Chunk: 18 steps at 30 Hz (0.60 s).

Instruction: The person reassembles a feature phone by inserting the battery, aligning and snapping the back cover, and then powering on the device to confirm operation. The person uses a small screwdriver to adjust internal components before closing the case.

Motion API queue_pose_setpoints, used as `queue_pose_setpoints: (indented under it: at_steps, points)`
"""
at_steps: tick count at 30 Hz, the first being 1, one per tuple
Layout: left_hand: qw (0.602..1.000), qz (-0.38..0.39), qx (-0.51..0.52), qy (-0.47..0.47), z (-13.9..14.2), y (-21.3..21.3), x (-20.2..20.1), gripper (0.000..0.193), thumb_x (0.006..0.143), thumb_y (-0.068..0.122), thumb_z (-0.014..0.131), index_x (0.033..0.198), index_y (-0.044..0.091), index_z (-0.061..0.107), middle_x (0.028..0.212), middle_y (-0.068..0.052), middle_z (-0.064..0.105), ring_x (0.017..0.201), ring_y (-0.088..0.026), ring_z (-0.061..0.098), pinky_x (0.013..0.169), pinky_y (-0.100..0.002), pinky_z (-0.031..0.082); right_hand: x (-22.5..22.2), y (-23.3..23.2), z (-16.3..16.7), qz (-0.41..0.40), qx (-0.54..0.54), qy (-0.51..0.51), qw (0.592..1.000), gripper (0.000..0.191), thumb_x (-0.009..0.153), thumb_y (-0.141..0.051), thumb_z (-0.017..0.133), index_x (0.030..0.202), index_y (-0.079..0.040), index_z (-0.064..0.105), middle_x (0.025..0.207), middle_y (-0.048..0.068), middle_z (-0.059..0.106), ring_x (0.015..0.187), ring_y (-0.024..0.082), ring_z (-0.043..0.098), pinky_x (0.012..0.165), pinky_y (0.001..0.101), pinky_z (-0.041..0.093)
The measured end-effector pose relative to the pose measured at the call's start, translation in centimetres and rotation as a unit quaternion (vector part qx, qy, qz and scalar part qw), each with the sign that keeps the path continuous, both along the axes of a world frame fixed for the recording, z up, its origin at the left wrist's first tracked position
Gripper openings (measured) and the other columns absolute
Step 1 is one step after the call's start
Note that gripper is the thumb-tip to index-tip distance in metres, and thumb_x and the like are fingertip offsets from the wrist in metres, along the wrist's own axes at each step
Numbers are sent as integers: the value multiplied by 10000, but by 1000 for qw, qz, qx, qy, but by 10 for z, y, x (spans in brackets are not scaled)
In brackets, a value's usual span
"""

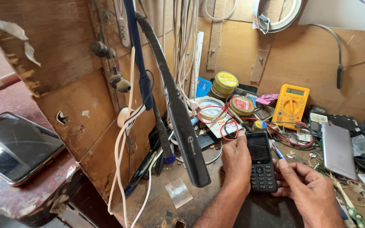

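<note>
- Black keypad phone [261, 161] lies face up on the wooden workbench [161, 198], low and right of centre, screen dark, keys toward the person.
- Left hand [236, 162] rests against the phone's left edge, fingers curled and close together, fingertips up near the top corner of the handset; it steadies the phone rather than lifting it.
- Right hand [307, 188] lies at the phone's lower right corner, thumb pressed to the side of the keypad, remaining fingers loosely folded; whether they grip anything underneath cannot be told.
- Red test leads [227, 126] loop just beyond the phone's top edge; a yellow multimeter [291, 102] stands further back to the right, apart from both hands.
- Round solder-paste tins [225, 83] sit behind the leads; a silver phone [338, 148] lies face down to the right, near but not touching the handset.
- A black neckband headset [178, 114] hangs from the board at left, clear of the hands.
- Judgement: the step in hand appears to be positioning and holding the handset for inspection; it is intact, with no cover off.
- Judgement: a next move would call for one hand keeping the phone pinned while the other frees itself for a key press or a tool, taking care of the leads lying close by.
</note>
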State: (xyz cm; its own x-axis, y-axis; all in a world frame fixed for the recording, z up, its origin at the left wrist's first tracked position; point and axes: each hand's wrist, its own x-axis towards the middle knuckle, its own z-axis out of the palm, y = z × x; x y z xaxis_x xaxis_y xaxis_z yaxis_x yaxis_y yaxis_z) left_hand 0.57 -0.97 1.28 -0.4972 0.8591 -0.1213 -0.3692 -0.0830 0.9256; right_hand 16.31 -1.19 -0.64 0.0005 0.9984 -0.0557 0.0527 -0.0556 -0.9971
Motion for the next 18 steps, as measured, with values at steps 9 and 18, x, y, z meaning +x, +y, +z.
queue_pose_setpoints:
  at_steps: [9,18]
  points:
    - [1000,-6,-10,-8,6,-4,-1,561,1022,436,517,756,-31,680,665,-89,668,561,-174,592,557,-369,505,0,-2,3,-2,-1,-4,1000,323,989,-245,641,1089,32,774,857,100,756,686,166,677,564,309,533]
    - [1000,-10,-9,-12,7,-3,-1,569,1024,445,510,778,-30,703,672,-78,681,561,-158,592,566,-349,502,1,-1,2,3,-1,-2,1000,322,991,-244,641,1097,28,775,863,95,754,689,163,669,566,305,530]
